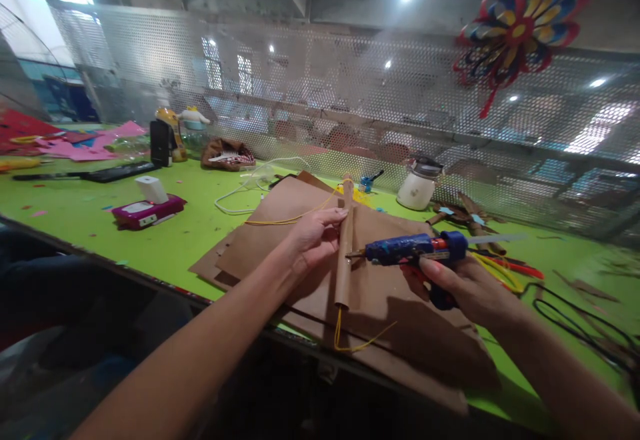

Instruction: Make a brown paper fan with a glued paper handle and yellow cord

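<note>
Apparent gluing step: left hand pinches tube; right hand, beside tube, grips glue gun; steady nozzle needed next.

The left hand at centre and right hand right of centre are bare, as are the left forearm, lower left, and right forearm, lower right.
</note>
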Demonstrator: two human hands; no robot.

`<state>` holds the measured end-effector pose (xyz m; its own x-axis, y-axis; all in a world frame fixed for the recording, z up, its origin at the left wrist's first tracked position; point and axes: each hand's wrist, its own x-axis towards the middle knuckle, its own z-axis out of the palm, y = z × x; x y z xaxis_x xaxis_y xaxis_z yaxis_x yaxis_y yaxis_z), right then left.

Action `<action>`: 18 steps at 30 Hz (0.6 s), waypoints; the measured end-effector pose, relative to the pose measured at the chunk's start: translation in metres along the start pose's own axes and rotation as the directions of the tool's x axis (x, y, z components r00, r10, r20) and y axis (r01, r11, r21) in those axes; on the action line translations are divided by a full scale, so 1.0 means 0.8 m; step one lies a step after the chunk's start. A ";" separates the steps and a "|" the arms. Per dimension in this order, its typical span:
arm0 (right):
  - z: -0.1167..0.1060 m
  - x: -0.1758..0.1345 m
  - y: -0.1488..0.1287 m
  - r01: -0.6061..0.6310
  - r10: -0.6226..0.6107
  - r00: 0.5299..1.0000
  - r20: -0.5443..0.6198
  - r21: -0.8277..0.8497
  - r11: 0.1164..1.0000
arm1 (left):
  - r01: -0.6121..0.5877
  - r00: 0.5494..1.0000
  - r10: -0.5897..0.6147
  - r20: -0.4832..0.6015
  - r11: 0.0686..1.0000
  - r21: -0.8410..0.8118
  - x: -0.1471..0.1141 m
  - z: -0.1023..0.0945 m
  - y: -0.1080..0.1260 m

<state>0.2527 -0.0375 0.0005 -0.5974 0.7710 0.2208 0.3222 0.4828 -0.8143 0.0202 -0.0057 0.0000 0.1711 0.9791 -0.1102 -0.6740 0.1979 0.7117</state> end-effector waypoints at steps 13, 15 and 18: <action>-0.002 -0.008 0.008 0.019 -0.022 0.998 0.058 0.053 0.998 | 0.013 1.000 -0.013 -0.025 0.999 0.029 0.002 -0.004 0.002; -0.002 -0.007 0.007 0.010 -0.011 0.999 0.034 0.037 0.999 | -0.004 1.000 0.004 -0.001 1.000 0.010 0.005 -0.006 0.001; -0.003 -0.008 0.010 -0.017 0.017 1.000 0.025 0.011 1.000 | 0.002 1.000 -0.002 0.016 1.000 -0.006 0.007 -0.008 0.000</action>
<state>0.2610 -0.0374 -0.0061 -0.6103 0.7682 0.1932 0.3246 0.4650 -0.8237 0.0161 -0.0002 -0.0051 0.1843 0.9777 -0.1007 -0.6780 0.2006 0.7071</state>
